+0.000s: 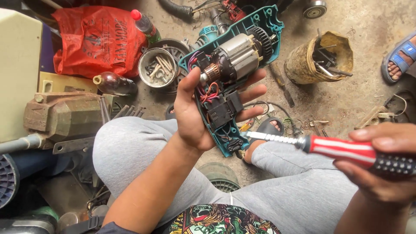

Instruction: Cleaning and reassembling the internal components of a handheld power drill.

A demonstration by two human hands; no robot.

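My left hand [197, 115] grips an opened teal power drill half-shell [242, 26], held up over my knees. Inside it show the silver motor [236, 54], copper commutator, red and purple wires and a black switch block [219, 110]. My thumb lies along the shell's left edge and my fingers wrap under its right side. My right hand [381, 167] holds a screwdriver with a red, white and black handle [346, 149]. Its metal shaft [271, 138] points left, with the tip near the bottom end of the drill handle.
I sit on a dirt floor in grey trousers. A rusty bench vise [60, 115] stands at left. Behind are a red plastic bag [99, 39], a brown bottle [113, 83], a tin of screws [158, 67] and a dirty bucket of tools [318, 58]. Another person's sandalled foot [401, 56] is at right.
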